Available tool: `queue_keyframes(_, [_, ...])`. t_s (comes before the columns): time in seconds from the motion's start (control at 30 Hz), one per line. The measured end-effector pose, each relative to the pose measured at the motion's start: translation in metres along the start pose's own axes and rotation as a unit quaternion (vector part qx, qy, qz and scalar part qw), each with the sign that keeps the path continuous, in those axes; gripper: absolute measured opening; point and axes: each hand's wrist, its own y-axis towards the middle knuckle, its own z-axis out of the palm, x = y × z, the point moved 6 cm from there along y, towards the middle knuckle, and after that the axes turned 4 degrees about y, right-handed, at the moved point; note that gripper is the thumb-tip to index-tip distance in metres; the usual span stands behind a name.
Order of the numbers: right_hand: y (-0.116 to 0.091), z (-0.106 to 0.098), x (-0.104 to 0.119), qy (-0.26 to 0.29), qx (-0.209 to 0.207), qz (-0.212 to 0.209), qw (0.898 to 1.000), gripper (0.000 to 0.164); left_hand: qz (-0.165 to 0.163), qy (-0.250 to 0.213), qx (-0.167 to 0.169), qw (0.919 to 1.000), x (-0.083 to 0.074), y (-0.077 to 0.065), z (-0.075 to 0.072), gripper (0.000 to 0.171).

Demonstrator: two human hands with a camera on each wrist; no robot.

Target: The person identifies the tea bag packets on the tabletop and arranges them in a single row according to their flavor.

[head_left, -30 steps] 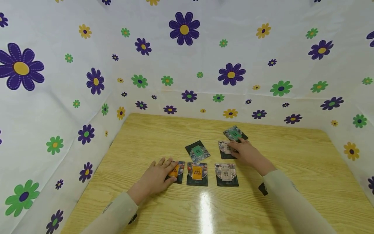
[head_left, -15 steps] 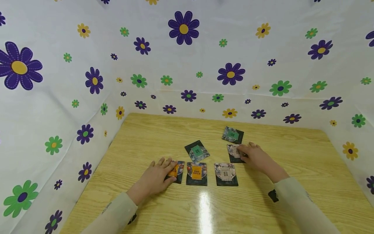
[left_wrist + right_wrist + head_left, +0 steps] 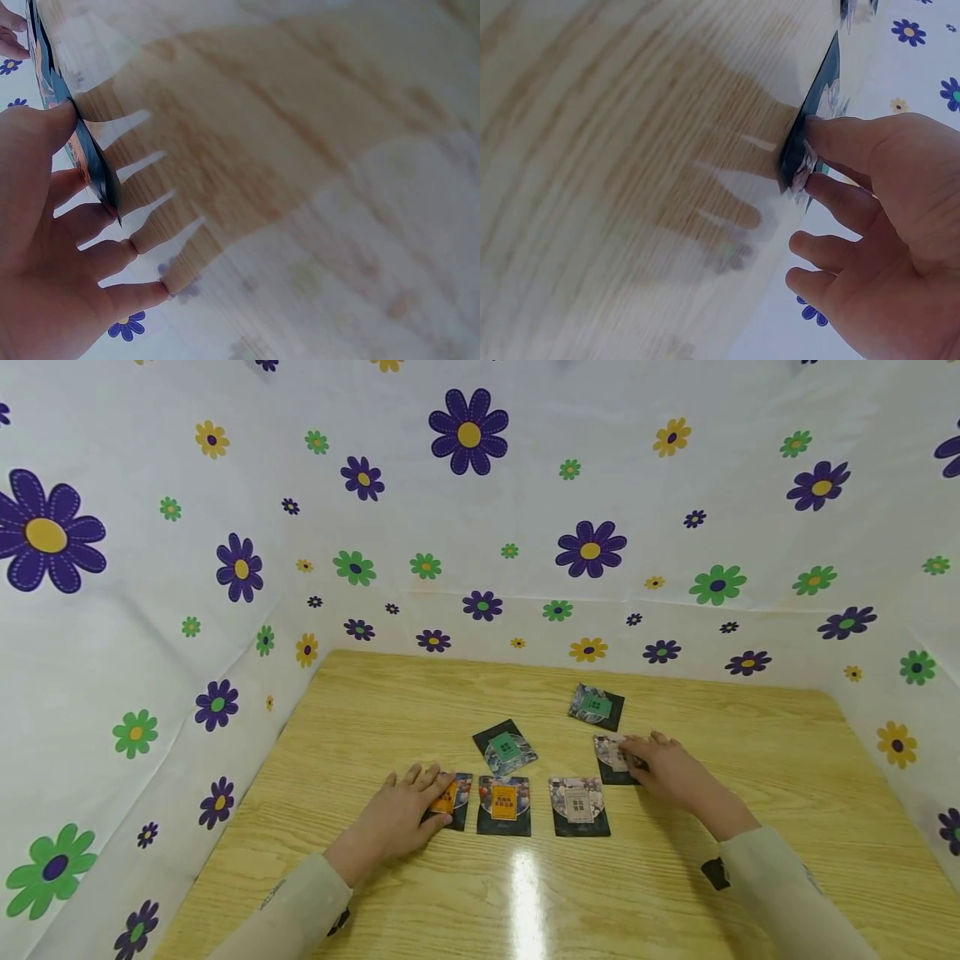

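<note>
My left hand [image 3: 403, 812] lies with its fingers spread over an orange-labelled packet [image 3: 461, 792]. In the left wrist view its thumb and fingers touch the dark packet [image 3: 96, 169] without curling round it. Thumb and index finger of my right hand [image 3: 667, 772] pinch the right edge of a pale-labelled packet [image 3: 611, 764], seen also as a thin dark packet [image 3: 821, 82] in the right wrist view. Between the hands lie a second orange-labelled packet [image 3: 504, 806] and another pale-labelled packet [image 3: 581, 807], side by side. The hands partly cover the packets they touch.
Behind the row, a green-labelled packet [image 3: 505, 747] lies askew, with another green-labelled packet [image 3: 596, 707] farther back to the right. All rest on a wood-grain table [image 3: 390, 693]. A flower-printed white cloth [image 3: 420, 518] rises behind and at both sides.
My right hand has slid the pale-labelled packet to the right and slightly nearer. The back green-labelled packet turned and shifted slightly left early on. My left hand has stayed put.
</note>
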Motion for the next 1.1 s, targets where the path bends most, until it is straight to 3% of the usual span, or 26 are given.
queue_keyframes(0.7, [-0.028,0.005,0.004,-0.007,0.001,0.012,1.0,0.044,0.001,-0.002,0.003,1.0,0.0,0.001,0.002,0.067])
queue_keyframes(1.1, [-0.043,0.003,0.016,-0.019,-0.015,-0.011,1.0,0.044,-0.002,-0.004,0.003,1.0,0.0,0.0,0.001,0.069])
